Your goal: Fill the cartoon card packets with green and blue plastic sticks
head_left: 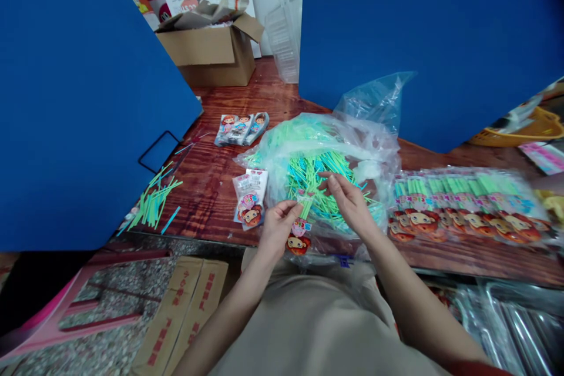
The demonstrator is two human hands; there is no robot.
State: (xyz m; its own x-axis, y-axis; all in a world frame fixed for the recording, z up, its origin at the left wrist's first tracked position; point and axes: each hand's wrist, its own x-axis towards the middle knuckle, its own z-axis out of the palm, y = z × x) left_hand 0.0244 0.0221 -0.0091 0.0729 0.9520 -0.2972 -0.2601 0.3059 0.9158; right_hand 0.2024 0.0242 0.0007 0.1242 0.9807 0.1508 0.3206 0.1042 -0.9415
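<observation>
My left hand (281, 226) is closed, thumb and fingers pinching the edge of a small printed packet (299, 244) with a cartoon figure and green sticks showing at its top. My right hand (346, 200) is held just right of the packet's top, fingers stretched out and thumb apart, with nothing visible in them. Beneath both hands lies a clear plastic bag (379, 147), its mouth spread wide around a heap of green and blue thin sticks (330, 167). Left of it are flat printed packets (250, 202).
Filled packets (458, 205) overlap in a row on the right. Loose sticks (152, 202) lie at the left edge, and more printed packets (241, 128) sit behind. Blue panels (88, 100) flank the wooden table (198, 176). An open cardboard box (207, 50) stands at the back.
</observation>
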